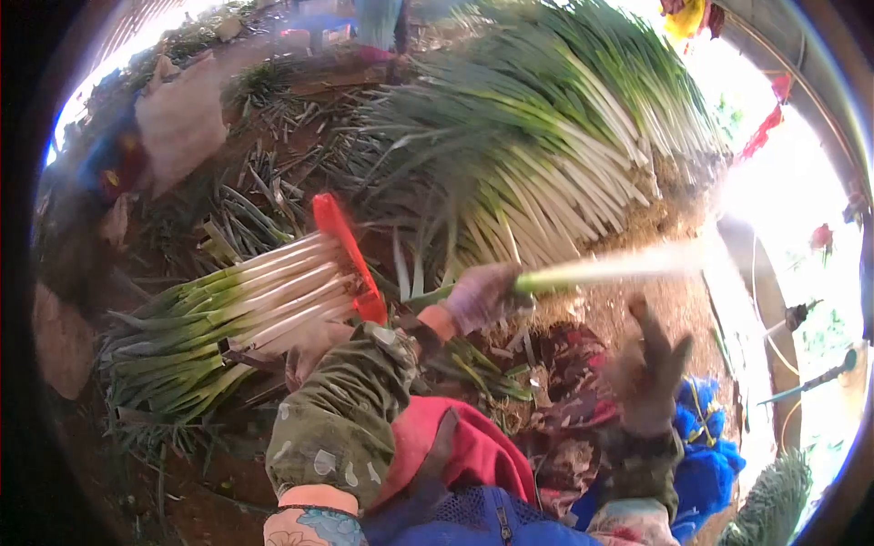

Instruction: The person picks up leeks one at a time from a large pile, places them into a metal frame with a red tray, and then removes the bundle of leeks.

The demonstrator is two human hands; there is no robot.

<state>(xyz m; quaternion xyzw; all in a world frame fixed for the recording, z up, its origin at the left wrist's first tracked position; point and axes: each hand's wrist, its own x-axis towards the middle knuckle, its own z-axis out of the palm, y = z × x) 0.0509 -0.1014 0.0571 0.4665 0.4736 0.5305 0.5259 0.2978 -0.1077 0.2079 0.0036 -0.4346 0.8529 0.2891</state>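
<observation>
My left hand (pixel 481 296), in a pale glove, is closed around a single leek (pixel 601 270) that points right, its white end smeared by motion. My right hand (pixel 645 369) is raised below that white end, gloved and blurred, with its fingers spread and nothing in them. To the left lies a row of leeks (pixel 273 282), white ends against an upright red guard (pixel 346 255) and green leaves to the left. A pale glove-like shape (pixel 314 350) shows at the row's lower edge, partly behind my left sleeve; whose it is, I cannot tell.
A large heap of leeks (pixel 546 173) spreads across the upper middle and right. Loose leaves (pixel 259 209) litter the ground at the left. A dark metal bracket (pixel 250 357) stands by the row. Blue netting (pixel 706 437) lies beside my right sleeve.
</observation>
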